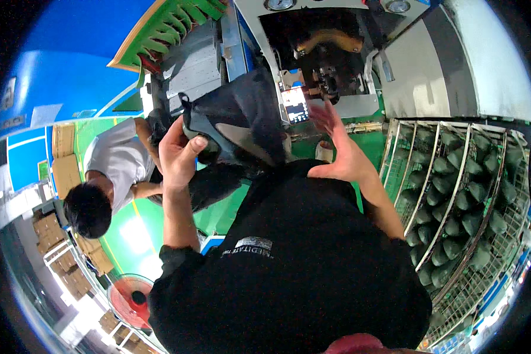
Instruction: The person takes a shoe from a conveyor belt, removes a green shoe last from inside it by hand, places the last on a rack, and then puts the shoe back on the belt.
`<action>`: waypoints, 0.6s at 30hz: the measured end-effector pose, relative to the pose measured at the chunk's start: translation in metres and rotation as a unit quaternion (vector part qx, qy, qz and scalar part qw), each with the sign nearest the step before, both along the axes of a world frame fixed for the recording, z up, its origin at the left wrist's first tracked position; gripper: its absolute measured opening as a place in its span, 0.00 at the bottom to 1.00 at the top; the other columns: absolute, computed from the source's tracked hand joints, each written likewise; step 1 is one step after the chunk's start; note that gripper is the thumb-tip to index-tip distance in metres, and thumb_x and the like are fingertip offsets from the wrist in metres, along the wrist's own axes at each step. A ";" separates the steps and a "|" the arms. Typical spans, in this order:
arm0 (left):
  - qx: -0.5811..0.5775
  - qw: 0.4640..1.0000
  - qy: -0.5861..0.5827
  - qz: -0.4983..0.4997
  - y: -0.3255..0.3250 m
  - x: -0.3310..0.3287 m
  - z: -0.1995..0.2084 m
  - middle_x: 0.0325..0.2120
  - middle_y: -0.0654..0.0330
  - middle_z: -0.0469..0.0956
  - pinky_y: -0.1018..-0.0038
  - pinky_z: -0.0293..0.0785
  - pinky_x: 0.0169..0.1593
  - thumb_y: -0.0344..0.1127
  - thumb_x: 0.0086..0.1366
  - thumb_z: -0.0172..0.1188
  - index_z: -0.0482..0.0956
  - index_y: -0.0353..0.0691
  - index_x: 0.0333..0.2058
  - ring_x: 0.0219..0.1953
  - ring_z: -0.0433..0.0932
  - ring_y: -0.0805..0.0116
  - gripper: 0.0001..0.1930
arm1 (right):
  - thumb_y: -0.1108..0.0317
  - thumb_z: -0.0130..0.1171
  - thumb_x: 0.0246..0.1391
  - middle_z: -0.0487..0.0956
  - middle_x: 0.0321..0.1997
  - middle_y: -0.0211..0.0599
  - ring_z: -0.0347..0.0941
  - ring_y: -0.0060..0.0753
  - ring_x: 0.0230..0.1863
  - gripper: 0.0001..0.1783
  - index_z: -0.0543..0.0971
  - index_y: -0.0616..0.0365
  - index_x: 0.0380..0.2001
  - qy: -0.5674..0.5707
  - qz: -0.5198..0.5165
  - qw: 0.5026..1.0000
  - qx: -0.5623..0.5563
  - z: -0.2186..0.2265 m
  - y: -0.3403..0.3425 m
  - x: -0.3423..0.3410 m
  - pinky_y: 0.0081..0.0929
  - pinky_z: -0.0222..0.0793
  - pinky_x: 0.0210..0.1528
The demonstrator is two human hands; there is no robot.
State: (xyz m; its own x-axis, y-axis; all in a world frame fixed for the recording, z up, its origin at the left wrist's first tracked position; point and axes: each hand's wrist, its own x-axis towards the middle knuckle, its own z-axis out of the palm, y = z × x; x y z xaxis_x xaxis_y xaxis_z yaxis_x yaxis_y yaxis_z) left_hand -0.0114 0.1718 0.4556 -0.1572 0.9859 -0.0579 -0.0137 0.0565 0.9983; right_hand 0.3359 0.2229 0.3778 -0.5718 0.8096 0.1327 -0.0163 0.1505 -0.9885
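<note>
My left hand (177, 156) is closed around a dark grey shoe upper (202, 128), with the thumb pressed on its near side. A small loop sticks up from the upper's far end. Black fabric (251, 109) lies just to the right of it. My right hand (349, 158) is raised in front of a machine (357, 106), thumb spread away from the fingers and nothing seen in it. Its fingertips are blurred, close to the machine's dark clamp parts (327, 85); whether they touch is unclear.
A lit screen (296, 105) hangs on the machine's front. On the right stands a wire rack (395, 159) with several rows of dark green shoe-shaped pieces (454, 200). A person in a white shirt (121, 150) works at the left, near a red fan (130, 301) and cardboard boxes (65, 171).
</note>
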 end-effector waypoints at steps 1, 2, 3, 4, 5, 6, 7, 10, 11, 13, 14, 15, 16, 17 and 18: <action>0.011 1.000 -0.028 0.006 0.006 0.024 0.020 0.42 0.60 0.79 0.76 0.72 0.48 0.40 0.56 0.74 0.72 0.24 0.54 0.43 0.76 0.73 0.34 | 0.57 0.82 0.36 0.51 0.76 0.48 0.50 0.39 0.75 0.74 0.38 0.63 0.74 0.033 0.014 0.997 0.066 0.017 0.015 -0.009 0.40 0.43 0.75; 0.021 0.999 -0.035 -0.029 0.015 0.038 0.029 0.42 0.61 0.79 0.76 0.72 0.48 0.41 0.56 0.74 0.73 0.25 0.53 0.42 0.76 0.73 0.33 | 0.55 0.83 0.33 0.49 0.77 0.48 0.47 0.39 0.76 0.77 0.37 0.65 0.74 0.067 0.029 0.989 0.132 0.031 0.028 -0.014 0.41 0.40 0.76; 0.028 0.997 -0.041 -0.057 0.023 0.048 0.033 0.41 0.62 0.79 0.76 0.72 0.47 0.43 0.56 0.73 0.74 0.26 0.52 0.42 0.76 0.74 0.32 | 0.54 0.85 0.27 0.49 0.77 0.48 0.47 0.40 0.76 0.80 0.39 0.64 0.74 0.069 0.002 0.987 0.142 0.045 0.037 -0.017 0.40 0.41 0.76; 0.042 0.998 -0.016 -0.047 0.033 0.061 0.039 0.40 0.63 0.79 0.77 0.72 0.46 0.44 0.56 0.72 0.76 0.28 0.51 0.40 0.75 0.75 0.30 | 0.58 0.85 0.26 0.51 0.76 0.46 0.49 0.40 0.75 0.78 0.41 0.63 0.74 0.049 0.001 0.989 0.142 0.052 0.048 -0.004 0.40 0.43 0.75; 0.056 0.998 0.007 -0.041 0.045 0.074 0.042 0.38 0.63 0.79 0.77 0.72 0.45 0.46 0.57 0.71 0.77 0.29 0.50 0.39 0.75 0.76 0.29 | 0.61 0.84 0.26 0.54 0.75 0.45 0.52 0.41 0.74 0.76 0.43 0.61 0.74 0.080 -0.012 0.993 0.090 0.060 0.053 0.004 0.40 0.46 0.75; 0.030 0.998 0.039 -0.045 0.058 0.083 0.053 0.37 0.64 0.79 0.77 0.72 0.44 0.47 0.58 0.70 0.78 0.30 0.49 0.38 0.74 0.77 0.28 | 0.64 0.83 0.27 0.56 0.75 0.44 0.55 0.41 0.73 0.74 0.45 0.60 0.74 0.115 -0.022 0.992 0.039 0.069 0.057 0.011 0.40 0.48 0.74; 0.000 0.996 0.067 -0.055 0.067 0.094 0.055 0.36 0.65 0.79 0.77 0.72 0.44 0.49 0.59 0.69 0.79 0.31 0.48 0.37 0.74 0.77 0.27 | 0.66 0.78 0.30 0.60 0.72 0.43 0.60 0.42 0.69 0.68 0.48 0.60 0.74 0.152 -0.038 0.986 -0.054 0.064 0.052 0.019 0.39 0.54 0.71; -0.033 0.994 0.084 -0.059 0.058 0.136 0.024 0.37 0.62 0.79 0.74 0.73 0.46 0.51 0.62 0.65 0.76 0.31 0.51 0.39 0.74 0.74 0.29 | 0.71 0.65 0.40 0.73 0.62 0.44 0.75 0.44 0.56 0.51 0.57 0.61 0.70 0.264 -0.074 0.924 -0.266 0.025 0.038 0.054 0.37 0.72 0.59; 0.021 0.996 0.007 -0.090 0.046 0.154 0.006 0.50 0.54 0.77 0.69 0.70 0.57 0.52 0.64 0.62 0.68 0.32 0.61 0.52 0.74 0.67 0.35 | 0.71 0.63 0.43 0.76 0.59 0.45 0.78 0.44 0.51 0.46 0.60 0.62 0.68 0.291 -0.088 0.903 -0.303 0.013 0.029 0.060 0.37 0.76 0.53; -0.026 0.987 -0.015 -0.160 0.020 0.179 -0.041 0.68 0.45 0.58 0.65 0.52 0.71 0.52 0.67 0.58 0.46 0.35 0.72 0.71 0.57 0.57 0.45 | 0.66 0.60 0.49 0.79 0.53 0.47 0.81 0.45 0.44 0.36 0.66 0.65 0.62 0.333 -0.146 0.846 -0.391 0.007 0.007 0.067 0.39 0.81 0.44; -0.024 0.988 -0.012 -0.149 0.004 0.195 -0.062 0.69 0.44 0.56 0.66 0.52 0.70 0.51 0.69 0.56 0.44 0.35 0.72 0.71 0.56 0.59 0.44 | 0.63 0.59 0.52 0.80 0.51 0.48 0.81 0.46 0.41 0.32 0.69 0.66 0.59 0.350 -0.188 0.806 -0.438 0.008 -0.006 0.067 0.41 0.82 0.41; -0.017 0.991 -0.048 -0.127 -0.007 0.210 -0.068 0.70 0.47 0.55 0.65 0.48 0.72 0.47 0.72 0.53 0.54 0.31 0.69 0.72 0.54 0.56 0.35 | 0.58 0.56 0.55 0.80 0.50 0.48 0.81 0.46 0.42 0.31 0.70 0.65 0.58 0.352 -0.137 0.778 -0.502 -0.007 -0.010 0.089 0.41 0.82 0.43; -0.019 0.987 -0.002 -0.161 -0.008 0.214 -0.077 0.69 0.45 0.57 0.64 0.50 0.72 0.48 0.72 0.52 0.57 0.32 0.68 0.71 0.55 0.54 0.34 | 0.55 0.55 0.56 0.80 0.51 0.47 0.81 0.45 0.44 0.31 0.71 0.64 0.58 0.359 -0.146 0.776 -0.497 -0.005 -0.014 0.093 0.41 0.80 0.45; -0.021 0.980 0.043 -0.195 -0.007 0.217 -0.084 0.68 0.44 0.59 0.63 0.51 0.71 0.48 0.72 0.52 0.61 0.33 0.67 0.71 0.56 0.51 0.32 | 0.52 0.53 0.58 0.80 0.52 0.46 0.80 0.44 0.46 0.31 0.71 0.63 0.58 0.366 -0.154 0.775 -0.492 -0.002 -0.018 0.096 0.40 0.79 0.48; -0.011 0.973 0.054 -0.226 -0.003 0.218 -0.080 0.66 0.42 0.61 0.62 0.53 0.70 0.49 0.71 0.53 0.63 0.34 0.66 0.71 0.57 0.49 0.32 | 0.49 0.51 0.59 0.79 0.54 0.44 0.78 0.42 0.50 0.32 0.71 0.61 0.59 0.340 -0.237 0.780 -0.469 0.015 -0.024 0.088 0.38 0.75 0.53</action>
State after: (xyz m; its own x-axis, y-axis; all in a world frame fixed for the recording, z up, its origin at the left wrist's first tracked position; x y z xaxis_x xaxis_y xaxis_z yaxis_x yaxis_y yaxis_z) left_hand 0.2069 0.1689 0.3752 0.2862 0.9543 -0.0862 0.1224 0.0528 0.9911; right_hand 0.4242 0.1990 0.3924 -0.2344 0.8315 -0.5036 -0.7468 -0.4857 -0.4543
